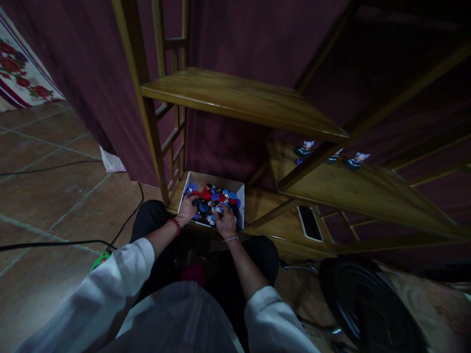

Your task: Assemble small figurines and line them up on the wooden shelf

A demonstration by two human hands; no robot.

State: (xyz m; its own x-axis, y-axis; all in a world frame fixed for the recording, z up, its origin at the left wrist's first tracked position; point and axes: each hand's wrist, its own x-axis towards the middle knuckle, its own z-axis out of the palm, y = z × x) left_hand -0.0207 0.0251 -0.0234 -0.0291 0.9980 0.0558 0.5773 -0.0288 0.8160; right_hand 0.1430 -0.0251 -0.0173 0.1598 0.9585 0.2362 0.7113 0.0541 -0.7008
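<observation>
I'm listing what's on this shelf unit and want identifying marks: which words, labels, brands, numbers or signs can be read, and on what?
None can be read.
Figurines in the box: too small for any lettering to be told.
Displayed figurines: likewise.
Phone: dark face, nothing legible.

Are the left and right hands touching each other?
Apart. The head view shows a gap, with figurines in the box between left hand and right hand.
</observation>
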